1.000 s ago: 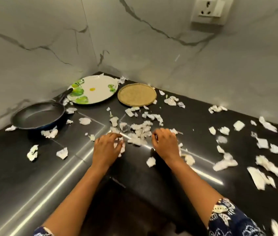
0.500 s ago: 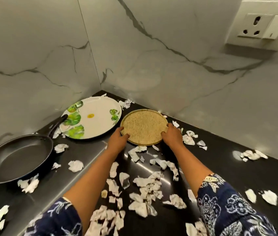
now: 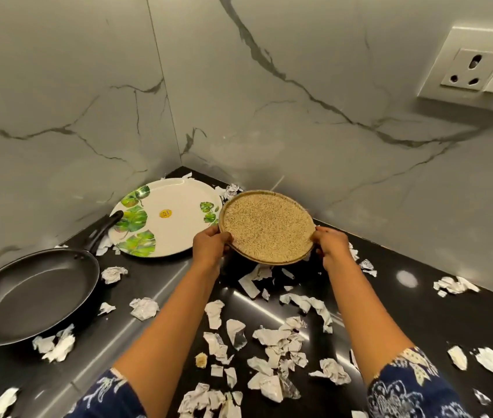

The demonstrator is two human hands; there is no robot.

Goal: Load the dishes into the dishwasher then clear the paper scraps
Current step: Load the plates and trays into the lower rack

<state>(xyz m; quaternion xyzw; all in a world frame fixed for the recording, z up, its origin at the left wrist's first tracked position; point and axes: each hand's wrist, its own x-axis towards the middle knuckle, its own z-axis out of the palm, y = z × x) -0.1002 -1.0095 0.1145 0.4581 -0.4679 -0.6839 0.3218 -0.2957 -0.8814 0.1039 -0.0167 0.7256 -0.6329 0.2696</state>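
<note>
A round speckled tan plate (image 3: 268, 226) is lifted off the black counter and tilted, held at its near rim by both hands. My left hand (image 3: 210, 244) grips its left edge and my right hand (image 3: 331, 244) grips its right edge. A white plate with green leaf prints (image 3: 165, 218) lies flat in the corner to the left. A black frying pan (image 3: 29, 292) sits further left, its handle pointing toward the white plate. Torn white paper scraps (image 3: 275, 342) litter the counter beneath and around my arms.
Marble walls meet in a corner just behind the plates. A wall socket (image 3: 477, 70) is on the right wall, high up. More scraps lie at the far right (image 3: 455, 285) and by the pan (image 3: 55, 345). The black counter (image 3: 414, 321) extends right.
My hands went from the paper scraps to the tan plate's rim. They have since raised it off the counter and tilted it. The view moved closer to the corner.
</note>
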